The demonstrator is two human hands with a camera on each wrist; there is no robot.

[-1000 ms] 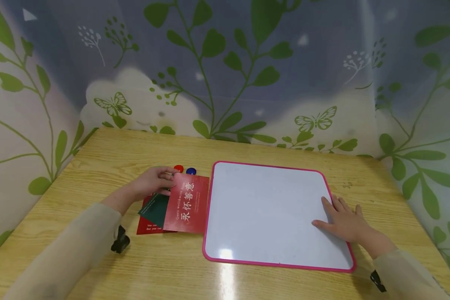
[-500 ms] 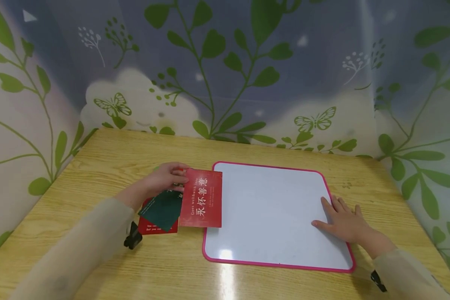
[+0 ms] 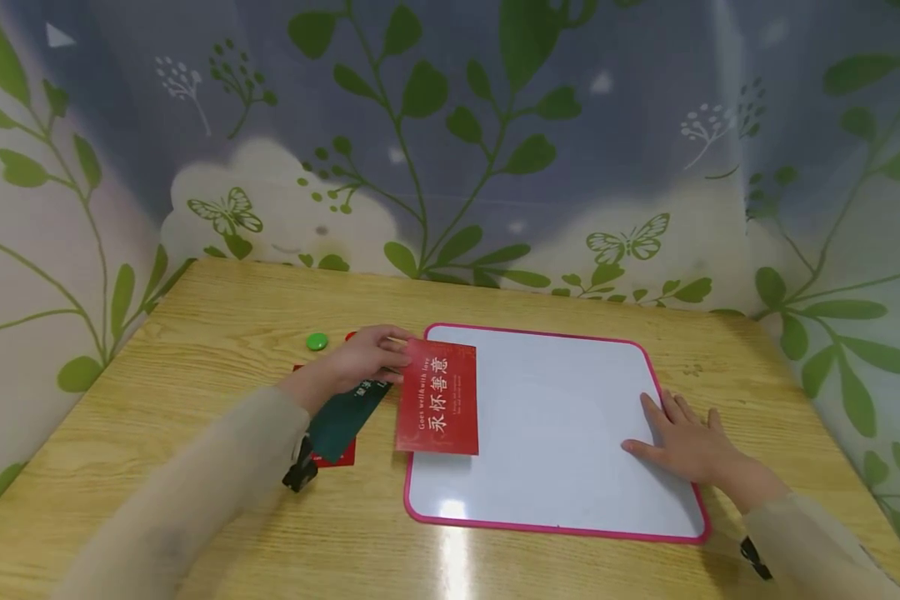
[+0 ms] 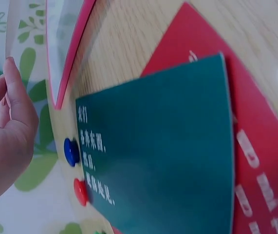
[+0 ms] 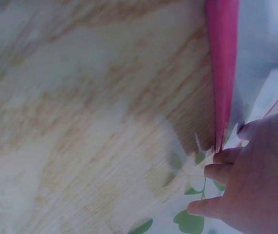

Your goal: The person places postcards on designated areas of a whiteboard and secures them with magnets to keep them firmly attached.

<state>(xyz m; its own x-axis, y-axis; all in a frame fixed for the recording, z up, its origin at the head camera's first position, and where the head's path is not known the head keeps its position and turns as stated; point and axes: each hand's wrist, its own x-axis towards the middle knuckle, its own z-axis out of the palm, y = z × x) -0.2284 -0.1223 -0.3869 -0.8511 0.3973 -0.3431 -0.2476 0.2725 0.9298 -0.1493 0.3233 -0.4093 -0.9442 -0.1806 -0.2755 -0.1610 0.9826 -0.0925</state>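
Note:
A red card with white lettering is pinched at its upper left corner by my left hand. It hangs over the left part of a whiteboard with a pink rim. In the left wrist view, thumb and fingertips of that hand meet at the card's pale edge. My right hand rests with spread fingers on the board's right edge, some fingertips past the rim. Below the left forearm lie a dark green card and, under it, another red card, partly covered.
Beside the green card in the left wrist view sit a blue round magnet and a red one. A green round magnet lies behind the left forearm. A leaf-patterned backdrop borders the wooden table at the back and sides.
My left hand has carried the red card rightward, from beside the whiteboard to over its left part. More of the green card came into view, and the right hand stayed put.

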